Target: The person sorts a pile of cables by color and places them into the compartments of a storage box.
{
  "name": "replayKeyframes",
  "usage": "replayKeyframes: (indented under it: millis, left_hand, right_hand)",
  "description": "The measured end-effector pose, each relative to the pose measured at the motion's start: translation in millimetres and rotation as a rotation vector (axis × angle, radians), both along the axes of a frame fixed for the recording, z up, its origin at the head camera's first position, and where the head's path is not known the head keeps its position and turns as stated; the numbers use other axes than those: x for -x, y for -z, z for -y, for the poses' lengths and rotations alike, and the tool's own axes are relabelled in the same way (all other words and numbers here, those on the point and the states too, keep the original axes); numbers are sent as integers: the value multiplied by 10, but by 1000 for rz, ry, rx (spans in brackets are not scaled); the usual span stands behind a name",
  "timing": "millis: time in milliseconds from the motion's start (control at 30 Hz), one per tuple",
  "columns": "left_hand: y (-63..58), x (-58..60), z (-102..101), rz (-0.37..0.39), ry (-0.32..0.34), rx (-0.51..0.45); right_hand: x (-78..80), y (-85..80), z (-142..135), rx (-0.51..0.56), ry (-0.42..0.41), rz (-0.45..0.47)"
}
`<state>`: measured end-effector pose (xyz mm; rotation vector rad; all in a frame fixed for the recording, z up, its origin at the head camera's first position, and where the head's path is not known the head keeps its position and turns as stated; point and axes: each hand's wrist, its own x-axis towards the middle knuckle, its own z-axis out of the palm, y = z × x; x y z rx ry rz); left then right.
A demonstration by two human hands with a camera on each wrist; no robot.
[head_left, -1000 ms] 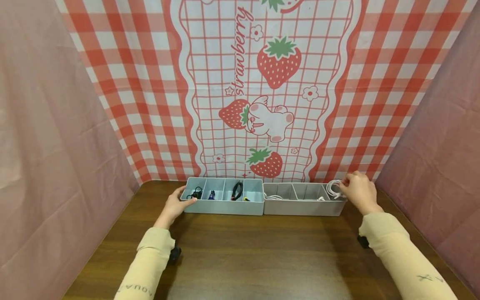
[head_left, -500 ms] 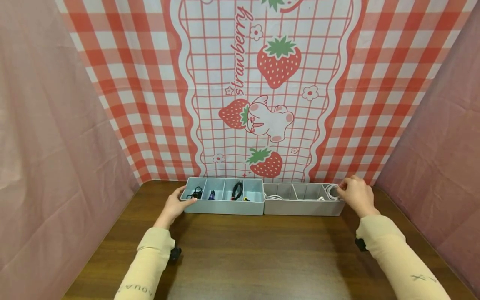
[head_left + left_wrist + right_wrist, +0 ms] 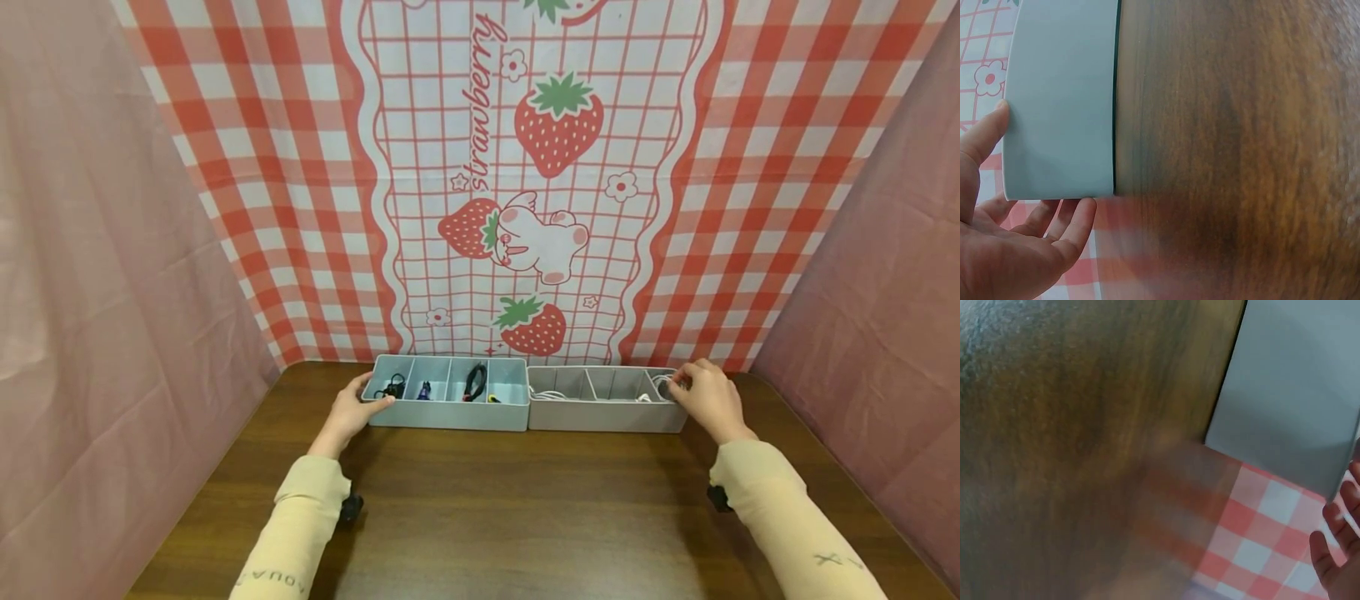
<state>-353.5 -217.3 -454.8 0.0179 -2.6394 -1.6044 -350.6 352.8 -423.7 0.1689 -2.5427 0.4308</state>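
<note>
A light blue divided box [image 3: 450, 415] stands at the back of the table, holding black cords and small tools or plugs. My left hand [image 3: 347, 417] rests at its left end, thumb along the front rim; in the left wrist view the fingers [image 3: 1079, 231] touch the end wall. Beside it on the right is a grey divided box [image 3: 607, 417]. Over its right-end compartment, my right hand [image 3: 708, 400] holds a coiled white cable [image 3: 660, 381], now mostly down inside. In the right wrist view some fingers [image 3: 1338, 525] show near the box corner, while the cable is hidden.
Another white cable [image 3: 547, 395] lies in the grey box's left compartment, and a small white piece [image 3: 643, 398] in its middle one. A checked strawberry cloth [image 3: 558, 250] hangs right behind both boxes. Brown wooden table [image 3: 517, 508] stretches in front, with pink curtains at both sides.
My right hand has moved left and down with the white cable coil, which sinks from above the grey box's end wall into the compartment. The left hand stays put.
</note>
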Motion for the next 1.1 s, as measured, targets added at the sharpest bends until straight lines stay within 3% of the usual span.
replayKeyframes:
  millis: [200,500,833,1100]
  left_hand:
    - [-3,-9,10,14,-1,-3]
    - [-5,8,19,5,-1,0]
    - [14,12,13,13,2,-22]
    - [16,36,40,4,4,-33]
  right_hand:
    - [8,107,-63,94,-52,-8]
    - [26,151,-82,130,-109,-78]
    - [20,160,-88,152,-72,-36]
    - [2,87,-123,159,-100,-8]
